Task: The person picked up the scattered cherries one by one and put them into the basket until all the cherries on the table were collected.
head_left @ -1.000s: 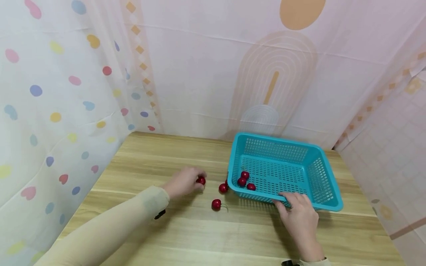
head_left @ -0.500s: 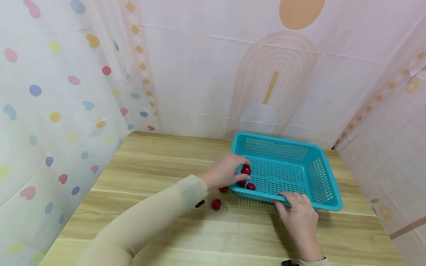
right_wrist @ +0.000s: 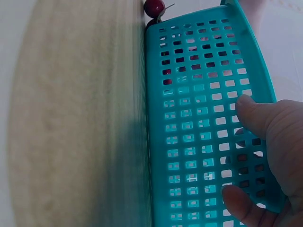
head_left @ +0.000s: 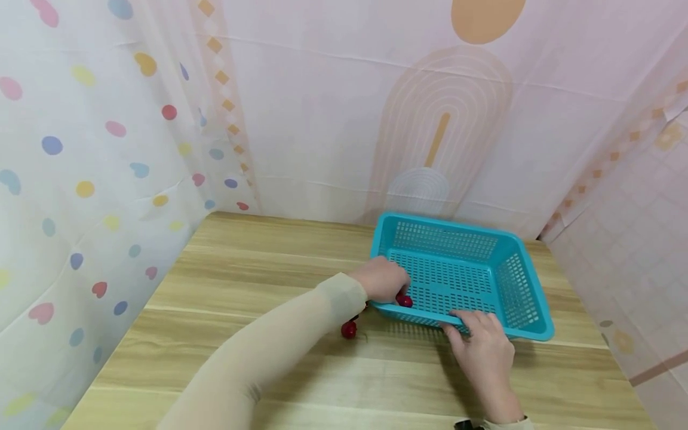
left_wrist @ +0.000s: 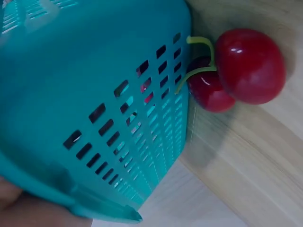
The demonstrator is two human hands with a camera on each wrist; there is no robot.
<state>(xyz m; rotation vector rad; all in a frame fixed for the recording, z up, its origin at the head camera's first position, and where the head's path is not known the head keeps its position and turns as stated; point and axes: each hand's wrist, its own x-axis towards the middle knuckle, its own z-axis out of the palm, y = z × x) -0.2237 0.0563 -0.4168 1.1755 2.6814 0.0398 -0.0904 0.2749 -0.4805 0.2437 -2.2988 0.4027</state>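
My left hand (head_left: 381, 279) reaches over the near-left corner of the turquoise mesh basket (head_left: 455, 226), fingers pointing down inside. A red cherry (head_left: 405, 301) shows beside its fingertips; whether the fingers hold one is hidden. In the left wrist view only part of that hand (left_wrist: 38, 210) appears behind the basket rim. Gripping the front rim is my right hand (head_left: 484, 349), its thumb (right_wrist: 255, 116) against the outer wall in the right wrist view. Outside the basket, one stemmed cherry (left_wrist: 251, 66) lies close to another cherry (left_wrist: 213, 92) on the table.
The wood-grain table (head_left: 269, 251) meets a patterned curtain (head_left: 312, 119) at the back. A dotted curtain (head_left: 107, 179) hangs on the left, and another pale one (head_left: 634, 257) on the right. My left sleeve (head_left: 279, 334) crosses the table's front.
My left hand picked up a cherry left of the basket, carried it right over the rim, then lowered into the basket's corner. My right hand has stayed on the front rim.
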